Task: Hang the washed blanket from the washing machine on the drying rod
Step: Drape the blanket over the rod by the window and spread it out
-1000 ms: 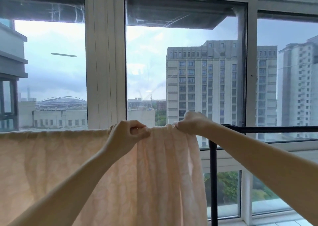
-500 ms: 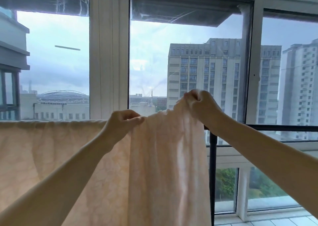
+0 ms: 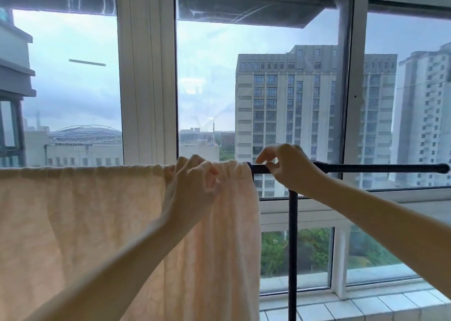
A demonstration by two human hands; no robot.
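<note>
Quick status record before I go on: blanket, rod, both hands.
blanket: draped over the rod, hanging, bunched at its right edge
rod: black, bare to the right of the blanket
left hand: grips the bunched top of the blanket
right hand: at the bare rod, just right of the blanket edge; grip unclear

Big windows (image 3: 207, 81), white frames (image 3: 146, 76). Overcast daylight. Outside: high-rise blocks (image 3: 280, 101) on the right, low domed building (image 3: 85, 131) on the left, trees (image 3: 312, 247) below. White tiled sill (image 3: 366, 306) bottom right.
</note>
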